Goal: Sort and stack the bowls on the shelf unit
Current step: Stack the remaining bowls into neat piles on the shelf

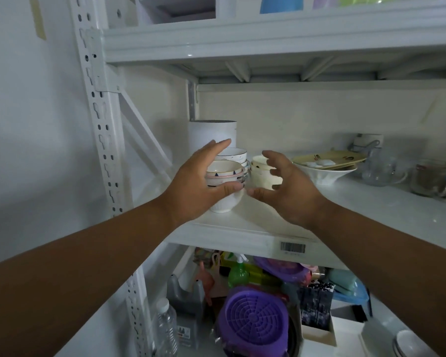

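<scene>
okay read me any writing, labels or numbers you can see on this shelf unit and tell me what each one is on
No text here is readable.
Barcode sticker on the front edge of the middle shelf: bars and a line of small print, too blurred to read.
Label on the grey jug on the lower shelf: too small to read.
Dark marks on the yellowish plate: may be print, unreadable.
Front bowl stack under the left hand: painted triangles only, no words.

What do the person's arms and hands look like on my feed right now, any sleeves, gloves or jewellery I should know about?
Both forearms are bare as far as the frame shows, with no sleeve in view. The left hand and right hand wear no gloves, and no rings, watch or bracelet show on the fingers or wrists. No tape, markings or cables on either arm.
</scene>
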